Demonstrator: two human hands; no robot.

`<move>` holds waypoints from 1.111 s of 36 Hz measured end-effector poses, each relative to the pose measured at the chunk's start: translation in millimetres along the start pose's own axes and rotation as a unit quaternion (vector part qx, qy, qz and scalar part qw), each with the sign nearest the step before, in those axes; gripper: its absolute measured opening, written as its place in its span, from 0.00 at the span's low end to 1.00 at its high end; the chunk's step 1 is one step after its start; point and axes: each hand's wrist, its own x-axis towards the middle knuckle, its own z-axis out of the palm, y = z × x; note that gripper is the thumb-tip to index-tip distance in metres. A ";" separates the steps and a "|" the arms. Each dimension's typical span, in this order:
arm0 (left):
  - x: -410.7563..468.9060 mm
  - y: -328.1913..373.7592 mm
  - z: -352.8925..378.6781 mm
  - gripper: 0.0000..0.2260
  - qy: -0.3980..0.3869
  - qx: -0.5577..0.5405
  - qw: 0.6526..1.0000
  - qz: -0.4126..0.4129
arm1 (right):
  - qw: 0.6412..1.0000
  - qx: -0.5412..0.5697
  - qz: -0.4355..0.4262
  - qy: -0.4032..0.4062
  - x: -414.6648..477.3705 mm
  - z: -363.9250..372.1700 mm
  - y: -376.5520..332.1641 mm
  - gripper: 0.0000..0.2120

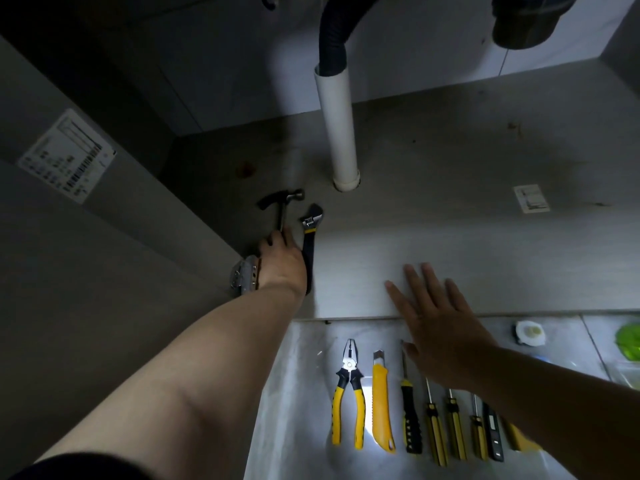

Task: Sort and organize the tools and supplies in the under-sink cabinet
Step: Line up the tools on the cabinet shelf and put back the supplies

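Grey laminate lines the cabinet floor [450, 244], dim at the far side and lit near its front edge. A white pipe [337, 133] rises from the floor at mid-depth, with a black hose [332, 32] pushed into its top. On the left wall a white label [67, 155] is stuck at a slant.

The left hand [282, 263] reaches into the near left corner and is closed around the handle of the hammer [282, 206]. The hammer's long axis runs near to far, its head at the far end, lying crosswise with the claw to the left. Just right of it, and partly under the hand, lies the wrench [310, 237], also near to far, its jaw end pointing far and a little right. A metal hinge [246, 275] sits just left of the wrist.

The right hand [440, 327] is spread flat and wide, holding nothing, over the cabinet's front edge, fingers pointing far.

On the pale tile in front, tools lie in a row, all with tips pointing far: pliers [348, 393], a yellow knife [381, 403], then screwdrivers [410, 410]; the right forearm covers the rightmost ones. Further right are a white roll of tape [529, 333] and something green [628, 341] at the frame edge. A small white sticker [531, 198] lies on the cabinet floor, far right.
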 end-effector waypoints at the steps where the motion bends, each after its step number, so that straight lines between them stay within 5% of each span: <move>1: -1.3 0.0 -0.2 0.24 0.001 0.003 1.000 0.000 | 1.000 0.000 0.000 -0.002 0.1 -0.2 0.3 0.45; 14: 3.0 1.4 6.8 0.27 -0.031 -0.124 0.991 -0.033 | 1.000 -0.006 -0.004 -0.021 -0.6 -5.2 1.3 0.44; 19: -5.0 3.3 13.6 0.20 0.096 -0.227 0.969 -0.013 | 1.000 0.003 -0.001 -0.024 -1.9 -6.8 -0.7 0.44; 22: -12.0 10.1 18.8 0.26 0.075 -0.291 0.954 0.023 | 1.000 0.004 -0.001 -0.023 -2.1 -7.3 -1.1 0.44; 40: -6.8 13.9 23.1 0.30 0.014 -0.251 0.968 -0.007 | 0.999 0.007 0.005 -0.033 -1.6 -11.4 -3.1 0.44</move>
